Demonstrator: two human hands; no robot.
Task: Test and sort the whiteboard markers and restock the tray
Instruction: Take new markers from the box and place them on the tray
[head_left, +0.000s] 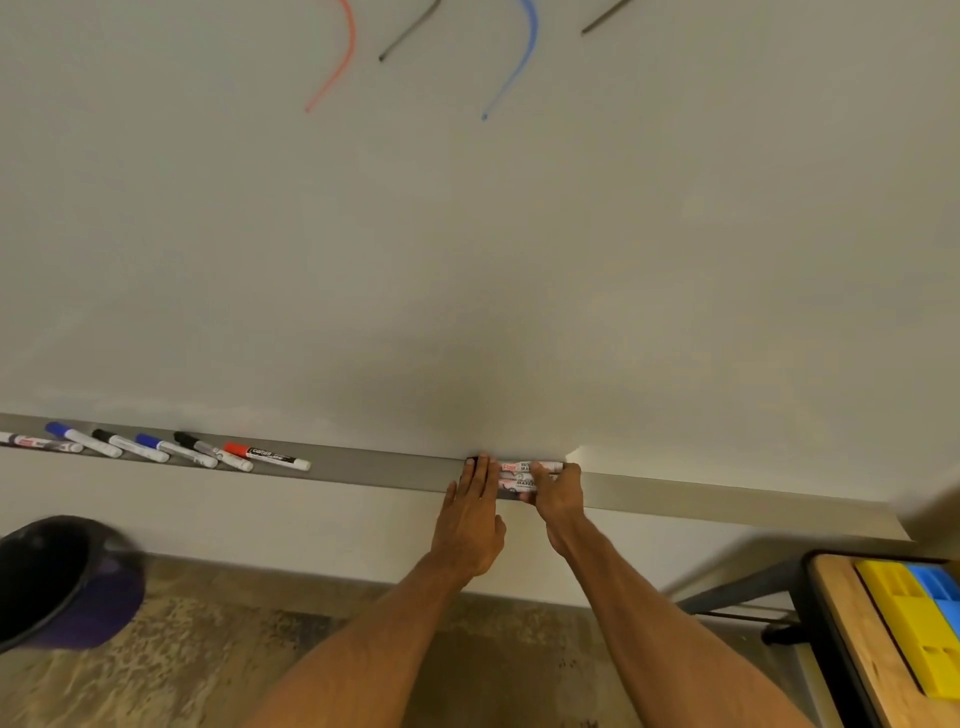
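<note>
A grey marker tray (384, 467) runs along the bottom of the whiteboard (467, 260). A small bunch of white-bodied markers (519, 475) lies side by side in the tray's middle. My left hand (470, 519) has straight fingers pressed against the bunch's left end. My right hand (558, 493) rests on the bunch's right end, fingers bent over the markers. Further left in the tray lie several markers (171, 449) with blue, black and red caps. Test strokes in red (337, 62), blue (514, 62) and black (408, 34) mark the board's top.
A dark bin (57, 582) stands on the floor at the lower left. At the lower right a wooden table (852, 639) with a black edge carries yellow (909, 618) and blue (940, 587) plastic trays. Tray space lies bare between the two marker groups.
</note>
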